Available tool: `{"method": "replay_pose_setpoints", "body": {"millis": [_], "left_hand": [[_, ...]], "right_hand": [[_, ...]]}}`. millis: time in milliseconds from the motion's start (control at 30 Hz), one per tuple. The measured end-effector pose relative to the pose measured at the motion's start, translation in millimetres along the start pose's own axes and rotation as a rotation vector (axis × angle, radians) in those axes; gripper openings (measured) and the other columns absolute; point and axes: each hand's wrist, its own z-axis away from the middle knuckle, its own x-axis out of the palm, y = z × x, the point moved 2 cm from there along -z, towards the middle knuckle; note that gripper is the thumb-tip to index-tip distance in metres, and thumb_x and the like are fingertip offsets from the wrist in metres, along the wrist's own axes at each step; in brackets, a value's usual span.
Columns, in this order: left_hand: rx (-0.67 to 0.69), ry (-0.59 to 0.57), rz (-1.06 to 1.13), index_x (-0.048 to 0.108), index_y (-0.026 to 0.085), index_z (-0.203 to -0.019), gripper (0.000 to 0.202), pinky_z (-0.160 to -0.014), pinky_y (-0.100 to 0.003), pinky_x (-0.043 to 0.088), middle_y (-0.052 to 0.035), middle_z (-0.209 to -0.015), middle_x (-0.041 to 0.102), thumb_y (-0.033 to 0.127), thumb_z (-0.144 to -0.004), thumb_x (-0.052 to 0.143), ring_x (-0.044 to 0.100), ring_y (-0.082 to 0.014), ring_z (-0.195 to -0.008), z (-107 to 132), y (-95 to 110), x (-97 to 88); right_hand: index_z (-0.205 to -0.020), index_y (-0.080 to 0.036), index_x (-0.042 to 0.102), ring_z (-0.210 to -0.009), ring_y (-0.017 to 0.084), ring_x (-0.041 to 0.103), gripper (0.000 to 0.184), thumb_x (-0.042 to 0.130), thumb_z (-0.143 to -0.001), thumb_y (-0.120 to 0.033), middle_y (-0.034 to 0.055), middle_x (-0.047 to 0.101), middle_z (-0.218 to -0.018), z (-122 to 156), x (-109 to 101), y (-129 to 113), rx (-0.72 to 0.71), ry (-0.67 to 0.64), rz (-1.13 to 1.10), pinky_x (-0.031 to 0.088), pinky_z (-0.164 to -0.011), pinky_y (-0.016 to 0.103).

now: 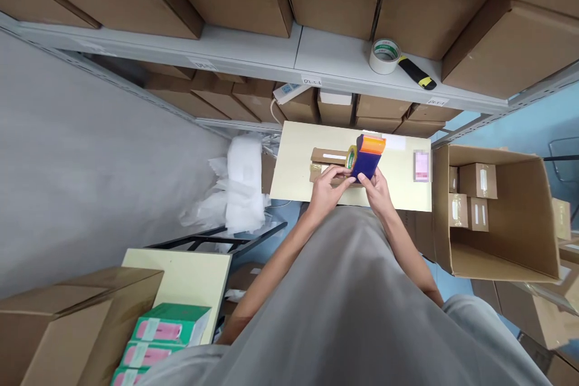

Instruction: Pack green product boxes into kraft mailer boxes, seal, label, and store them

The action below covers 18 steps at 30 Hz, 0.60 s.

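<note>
Just in front of my body, both hands are on a dark blue tape dispenser with an orange top end. A roll of tape with a yellow edge shows on its left side. My right hand grips the lower right of the dispenser, thumb on its face. At the lower left, my left hand pinches it, with the thumb near its bottom edge and some fingertips hidden. A small cardboard box lies behind my left hand on the pale yellow table, partly covered by the hand and the dispenser.
A pink item lies at the table's right end. Beside it stands a large open carton with several small boxes inside. White wrapping is at the left. A shelf with a tape roll and a cutter crosses above.
</note>
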Motion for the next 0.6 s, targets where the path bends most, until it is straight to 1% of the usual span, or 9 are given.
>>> {"method": "replay_pose_setpoints", "body": {"millis": [100, 200, 333, 400, 467, 533, 600], "left_hand": [[-0.017, 0.031, 0.028, 0.083, 0.026, -0.12, 0.026, -0.099, -0.039, 0.071, -0.0079, -0.121, 0.083, 0.05, -0.109, 0.078, 0.081, -0.0228, -0.105, 6.4, 4.9, -8.4], [-0.013, 0.029, 0.0, 0.082, 0.027, -0.12, 0.024, -0.097, -0.039, 0.07, -0.0078, -0.12, 0.083, 0.048, -0.111, 0.075, 0.08, -0.0235, -0.107, 11.5, 9.5, -13.9], [0.031, 0.046, -0.002, 0.084, 0.027, -0.116, 0.019, -0.089, -0.039, 0.068, -0.0091, -0.119, 0.084, 0.044, -0.111, 0.075, 0.079, -0.0254, -0.108, 16.1, 9.4, -22.7], [0.041, 0.055, -0.007, 0.085, 0.027, -0.113, 0.021, -0.084, -0.039, 0.067, -0.0099, -0.118, 0.085, 0.046, -0.111, 0.076, 0.079, -0.0263, -0.109, 17.1, 7.6, -29.7], [0.039, 0.064, -0.025, 0.086, 0.027, -0.112, 0.024, -0.081, -0.039, 0.066, -0.0095, -0.114, 0.085, 0.05, -0.11, 0.078, 0.078, -0.0263, -0.108, 16.0, 7.9, -39.5], [0.031, 0.101, -0.028, 0.086, 0.027, -0.12, 0.03, -0.083, -0.038, 0.066, -0.0093, -0.117, 0.084, 0.054, -0.109, 0.077, 0.077, -0.025, -0.107, 11.7, 12.5, -52.3], [0.038, 0.146, -0.002, 0.084, 0.026, -0.132, 0.039, -0.086, -0.037, 0.065, -0.0105, -0.126, 0.082, 0.057, -0.109, 0.076, 0.077, -0.0236, -0.108, 4.0, 21.5, -66.9]], "right_hand": [[-0.148, -0.029, 0.071, -0.143, 0.032, 0.076, 0.072, 0.08, -0.099, -0.081, 0.0102, 0.082, -0.147, 0.6, 10.0, -4.6, 0.007, -0.052, -0.007, 0.055, -0.133, 0.052], [-0.148, -0.03, 0.073, -0.145, 0.032, 0.075, 0.073, 0.08, -0.099, -0.083, 0.0094, 0.084, -0.143, -1.5, 16.6, -7.7, 0.031, -0.137, -0.004, 0.056, -0.133, 0.052], [-0.135, -0.026, 0.081, -0.134, 0.034, 0.081, 0.067, 0.084, -0.096, -0.081, 0.0102, 0.088, -0.134, -9.2, 21.6, -3.7, 0.057, -0.21, -0.004, 0.06, -0.128, 0.054], [-0.129, -0.025, 0.083, -0.128, 0.034, 0.082, 0.064, 0.085, -0.096, -0.08, 0.0101, 0.089, -0.13, -12.2, 23.4, 0.6, 0.055, -0.218, 0.024, 0.062, -0.123, 0.053], [-0.126, -0.025, 0.083, -0.125, 0.033, 0.083, 0.065, 0.085, -0.095, -0.082, 0.0101, 0.088, -0.128, -13.1, 24.6, 3.1, 0.032, -0.212, 0.078, 0.064, -0.119, 0.051], [-0.129, -0.025, 0.081, -0.125, 0.034, 0.081, 0.07, 0.082, -0.095, -0.086, 0.0111, 0.087, -0.129, -11.8, 24.6, 2.0, -0.005, -0.208, 0.164, 0.064, -0.118, 0.051], [-0.135, -0.024, 0.079, -0.128, 0.035, 0.079, 0.073, 0.079, -0.097, -0.087, 0.0127, 0.086, -0.132, -9.0, 23.4, -2.9, -0.041, -0.232, 0.276, 0.064, -0.119, 0.052]]}}
